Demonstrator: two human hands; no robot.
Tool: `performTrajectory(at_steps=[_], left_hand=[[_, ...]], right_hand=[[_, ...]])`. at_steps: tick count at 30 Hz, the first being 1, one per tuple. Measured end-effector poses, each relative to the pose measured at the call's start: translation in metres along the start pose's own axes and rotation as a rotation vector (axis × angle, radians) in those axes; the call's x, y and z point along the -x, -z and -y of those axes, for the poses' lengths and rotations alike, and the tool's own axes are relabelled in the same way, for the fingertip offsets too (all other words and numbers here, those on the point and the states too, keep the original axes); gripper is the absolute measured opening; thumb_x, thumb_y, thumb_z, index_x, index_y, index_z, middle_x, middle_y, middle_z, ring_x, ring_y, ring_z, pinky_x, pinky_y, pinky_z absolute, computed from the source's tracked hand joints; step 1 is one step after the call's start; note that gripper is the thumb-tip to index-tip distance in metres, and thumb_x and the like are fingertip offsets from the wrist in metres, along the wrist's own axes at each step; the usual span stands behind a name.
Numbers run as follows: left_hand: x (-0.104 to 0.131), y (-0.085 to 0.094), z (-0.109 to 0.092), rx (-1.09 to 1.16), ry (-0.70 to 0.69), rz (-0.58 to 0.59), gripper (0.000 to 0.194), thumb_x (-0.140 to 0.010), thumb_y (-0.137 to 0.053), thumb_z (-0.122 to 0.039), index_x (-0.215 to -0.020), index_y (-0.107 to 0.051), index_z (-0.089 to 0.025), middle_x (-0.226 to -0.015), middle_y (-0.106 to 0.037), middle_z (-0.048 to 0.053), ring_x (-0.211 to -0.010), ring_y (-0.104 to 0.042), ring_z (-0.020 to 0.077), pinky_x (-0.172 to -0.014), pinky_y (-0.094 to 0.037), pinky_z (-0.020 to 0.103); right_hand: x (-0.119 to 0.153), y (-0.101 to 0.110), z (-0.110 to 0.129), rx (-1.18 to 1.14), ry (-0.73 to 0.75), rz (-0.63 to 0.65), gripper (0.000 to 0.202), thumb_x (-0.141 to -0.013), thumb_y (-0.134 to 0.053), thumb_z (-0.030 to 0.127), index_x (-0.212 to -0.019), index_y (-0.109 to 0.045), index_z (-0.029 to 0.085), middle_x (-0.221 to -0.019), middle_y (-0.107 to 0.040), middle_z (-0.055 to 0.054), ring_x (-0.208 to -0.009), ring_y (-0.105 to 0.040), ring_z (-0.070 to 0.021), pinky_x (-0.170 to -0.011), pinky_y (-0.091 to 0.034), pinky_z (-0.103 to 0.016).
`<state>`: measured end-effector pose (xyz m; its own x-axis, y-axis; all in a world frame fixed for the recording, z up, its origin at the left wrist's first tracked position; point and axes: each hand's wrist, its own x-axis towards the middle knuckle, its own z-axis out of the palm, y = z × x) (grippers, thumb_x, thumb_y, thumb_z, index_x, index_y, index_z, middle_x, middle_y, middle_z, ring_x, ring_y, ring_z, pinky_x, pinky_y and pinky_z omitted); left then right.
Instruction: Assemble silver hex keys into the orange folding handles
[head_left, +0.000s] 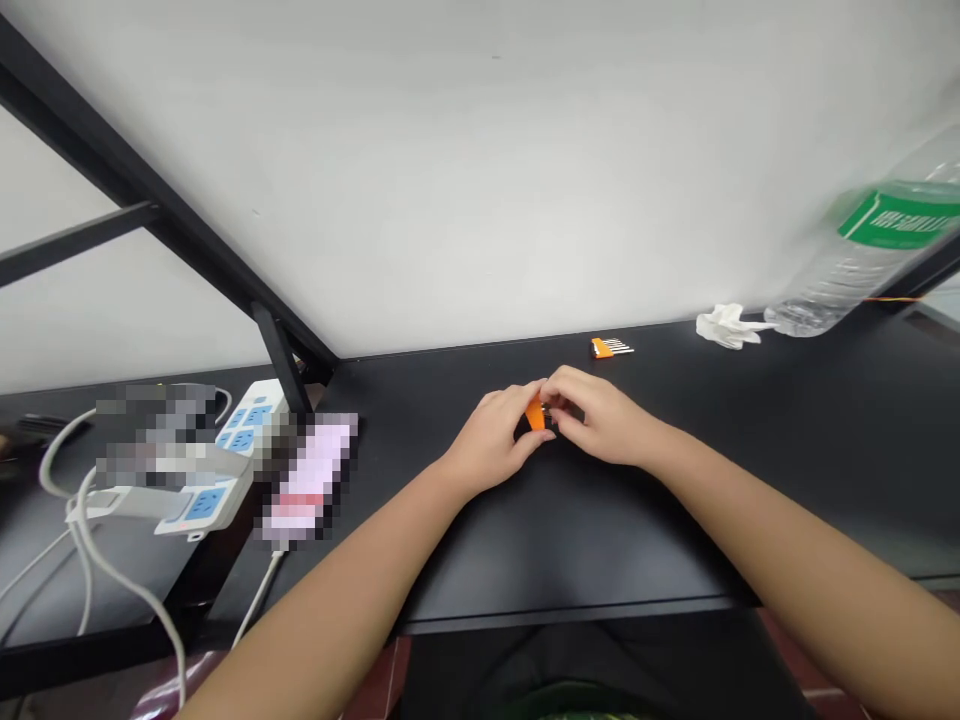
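Observation:
Over the middle of the black desk, my left hand [499, 435] grips an orange hex key holder [535, 413] between thumb and fingers. My right hand [596, 415] meets it from the right, its fingers curled and closed at the metal keys that stick out of the holder's right side. Those keys are small and mostly covered by my fingers. Behind my hands, near the wall, lies a second orange holder with several metal hex keys [612, 348] fanned out to the right.
At the left, a white power strip [251, 430] with cables stands beside a blurred-out phone [311, 480] on a charging cord. Crumpled white tissue [729, 327] and a large clear plastic bottle with a green label [896, 218] are at the back right. A black metal frame [187, 235] rises at left.

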<state>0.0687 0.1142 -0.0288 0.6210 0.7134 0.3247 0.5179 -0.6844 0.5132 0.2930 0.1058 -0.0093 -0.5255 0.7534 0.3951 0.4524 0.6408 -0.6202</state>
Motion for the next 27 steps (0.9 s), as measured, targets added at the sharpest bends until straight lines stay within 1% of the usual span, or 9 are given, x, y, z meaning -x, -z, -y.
performTrajectory(at_steps=[3,6,9,12,15,19,22,24,27], left_hand=[[0.001,0.003,0.004,0.007,0.035,-0.049,0.054,-0.100,-0.061,-0.037,-0.150,-0.045,-0.027,-0.126,-0.064,0.009,-0.113,-0.063,0.0239,-0.102,-0.051,0.043],[0.002,0.006,0.008,0.037,0.069,-0.075,0.041,-0.102,-0.056,-0.036,-0.143,-0.055,-0.029,-0.124,-0.064,0.007,-0.109,-0.063,0.0203,-0.097,-0.053,0.037],[0.003,0.006,0.010,0.060,0.087,-0.102,0.033,-0.103,-0.055,-0.037,-0.134,-0.063,-0.028,-0.122,-0.064,0.007,-0.102,-0.064,0.0178,-0.091,-0.054,0.034],[0.002,0.005,0.008,0.066,0.076,-0.115,0.032,-0.103,-0.053,-0.034,-0.133,-0.063,-0.027,-0.123,-0.064,0.008,-0.104,-0.065,0.0183,-0.094,-0.054,0.035],[0.002,0.004,0.006,0.081,0.076,-0.094,0.031,-0.103,-0.054,-0.033,-0.132,-0.063,-0.027,-0.122,-0.064,0.007,-0.107,-0.064,0.0188,-0.094,-0.054,0.034],[0.003,0.004,0.007,0.073,0.100,-0.110,0.051,-0.099,-0.063,-0.034,-0.148,-0.049,-0.029,-0.124,-0.063,0.007,-0.109,-0.064,0.0203,-0.096,-0.055,0.037],[0.003,0.003,0.011,0.073,0.112,-0.129,0.062,-0.096,-0.067,-0.032,-0.153,-0.041,-0.028,-0.129,-0.062,0.009,-0.116,-0.062,0.0233,-0.101,-0.054,0.041],[0.003,0.001,0.014,0.077,0.118,-0.135,0.061,-0.097,-0.065,-0.031,-0.152,-0.041,-0.027,-0.128,-0.062,0.009,-0.115,-0.062,0.0231,-0.101,-0.054,0.041],[0.003,0.001,0.015,0.068,0.132,-0.152,0.058,-0.097,-0.063,-0.029,-0.151,-0.042,-0.026,-0.124,-0.062,0.009,-0.108,-0.063,0.0217,-0.097,-0.055,0.040]], right_hand=[[-0.001,0.003,-0.010,0.088,-0.136,-0.037,0.013,-0.088,-0.055,0.011,-0.096,-0.059,0.021,-0.093,-0.061,-0.004,-0.077,-0.057,-0.0157,-0.069,-0.048,-0.029],[0.001,0.009,-0.025,0.233,-0.280,0.105,0.005,-0.088,-0.059,0.017,-0.089,-0.063,0.020,-0.092,-0.063,-0.004,-0.074,-0.058,-0.0156,-0.069,-0.046,-0.029],[0.001,0.010,-0.035,0.260,-0.365,0.203,0.006,-0.089,-0.061,0.021,-0.084,-0.066,0.020,-0.091,-0.064,-0.004,-0.076,-0.060,-0.0163,-0.071,-0.046,-0.030],[0.000,0.006,-0.039,0.268,-0.385,0.208,0.007,-0.089,-0.062,0.022,-0.084,-0.066,0.020,-0.092,-0.065,-0.004,-0.078,-0.060,-0.0165,-0.072,-0.046,-0.029],[-0.002,0.003,-0.036,0.317,-0.389,0.220,0.009,-0.089,-0.059,0.018,-0.081,-0.063,0.020,-0.091,-0.064,-0.004,-0.075,-0.058,-0.0154,-0.068,-0.044,-0.028],[-0.003,0.003,-0.033,0.371,-0.378,0.208,0.011,-0.088,-0.057,0.014,-0.079,-0.060,0.019,-0.090,-0.064,-0.005,-0.073,-0.057,-0.0149,-0.066,-0.041,-0.027],[-0.003,0.006,-0.033,0.306,-0.373,0.229,0.009,-0.089,-0.060,0.020,-0.081,-0.063,0.020,-0.091,-0.065,-0.004,-0.076,-0.058,-0.0152,-0.068,-0.042,-0.027],[-0.003,0.006,-0.035,0.275,-0.374,0.268,0.008,-0.089,-0.061,0.022,-0.082,-0.065,0.020,-0.093,-0.065,-0.004,-0.075,-0.058,-0.0147,-0.068,-0.043,-0.026],[-0.003,0.005,-0.036,0.287,-0.376,0.278,0.012,-0.090,-0.057,0.018,-0.082,-0.066,0.020,-0.095,-0.066,-0.004,-0.076,-0.059,-0.0147,-0.069,-0.043,-0.026]])
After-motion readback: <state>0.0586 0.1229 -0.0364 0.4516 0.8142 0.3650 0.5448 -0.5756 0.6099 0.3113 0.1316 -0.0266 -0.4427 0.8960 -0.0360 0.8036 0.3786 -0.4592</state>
